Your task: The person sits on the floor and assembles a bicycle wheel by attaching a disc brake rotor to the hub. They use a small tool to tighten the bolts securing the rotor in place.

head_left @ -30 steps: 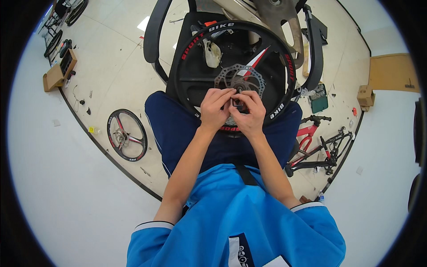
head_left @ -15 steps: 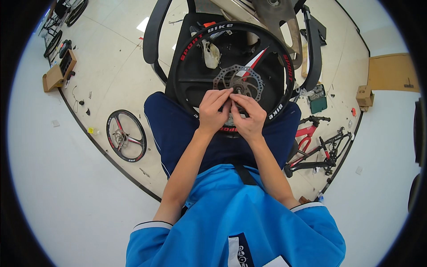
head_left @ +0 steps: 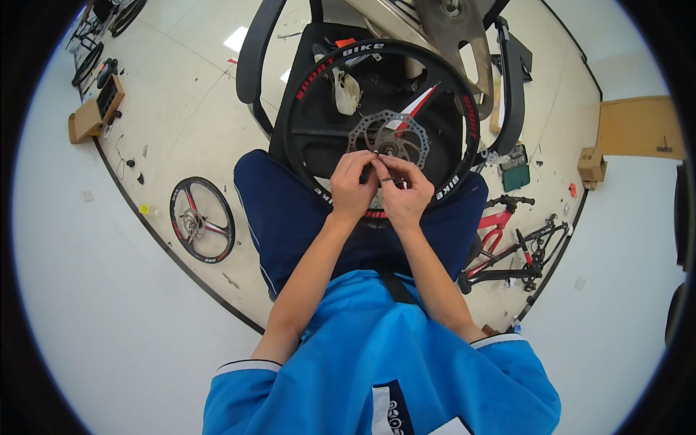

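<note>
Your right hand (head_left: 406,196) pinches a small dark part (head_left: 399,183), visible again near the wheel (head_left: 362,50)'s hub (head_left: 389,149); your left hand (head_left: 353,190) meets it, grip unclear. Handling seems unfinished.

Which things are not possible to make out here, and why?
Head view: whatever lies between left hand and right hand, covered by both.
Head view: lower edge of disc rotor, partly behind the hands.
Head view: grey frame, cut off by top edge.
Head view: dark floor bit at left, too small.
</note>
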{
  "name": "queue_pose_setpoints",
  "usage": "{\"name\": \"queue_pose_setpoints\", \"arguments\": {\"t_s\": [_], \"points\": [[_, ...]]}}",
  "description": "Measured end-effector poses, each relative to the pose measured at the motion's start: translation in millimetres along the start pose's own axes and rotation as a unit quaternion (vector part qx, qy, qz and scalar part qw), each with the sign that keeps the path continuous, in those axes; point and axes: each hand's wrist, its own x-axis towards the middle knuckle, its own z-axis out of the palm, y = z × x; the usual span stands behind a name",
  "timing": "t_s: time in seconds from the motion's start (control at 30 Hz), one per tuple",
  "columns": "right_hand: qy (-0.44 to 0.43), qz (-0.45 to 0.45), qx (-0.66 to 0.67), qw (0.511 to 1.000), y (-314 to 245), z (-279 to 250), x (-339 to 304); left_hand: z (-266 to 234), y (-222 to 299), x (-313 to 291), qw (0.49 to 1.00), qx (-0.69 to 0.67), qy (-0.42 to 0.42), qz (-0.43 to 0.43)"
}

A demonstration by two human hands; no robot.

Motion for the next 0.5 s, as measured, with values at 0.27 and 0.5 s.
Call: {"name": "queue_pose_setpoints", "arguments": {"t_s": [0.27, 0.5], "points": [[-0.099, -0.091, -0.113, 0.985, -7.9, -8.5, 4.5, -6.9, -1.6, 2.6, 0.999, 0.005, -0.010, 0.047], [-0.042, -0.138, -0.158, 0.977, -6.4, -8.8, 3.2, 0.1, -5.0, 2.2, 0.999, -0.025, 0.024, 0.008]]}}
